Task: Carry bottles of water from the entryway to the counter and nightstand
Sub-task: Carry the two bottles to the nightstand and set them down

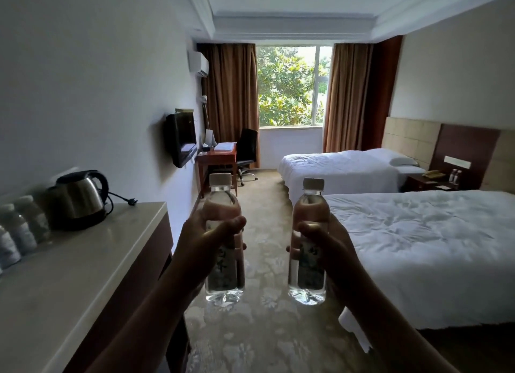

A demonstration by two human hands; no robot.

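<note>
The left hand (204, 245) has its grip clenched round one upright water bottle (223, 241), and the right hand (324, 247) grasps a second bottle (308, 244) just beside it, both held above the carpet. The bench (83, 261) lies left of the bottles, carrying a kettle (79, 198). The nightstand (430, 181) stands far beyond, right of them.

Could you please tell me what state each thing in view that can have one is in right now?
left hand: grips the left bottle.
right hand: grips the right bottle.
left bottle: capped, upright, full, held.
right bottle: capped, upright, full, held.
kettle: lid shut, unplugged, on the counter.
television: off.
curtains: drawn open.
beds: made.
nightstand: two bottles already on it.
</note>
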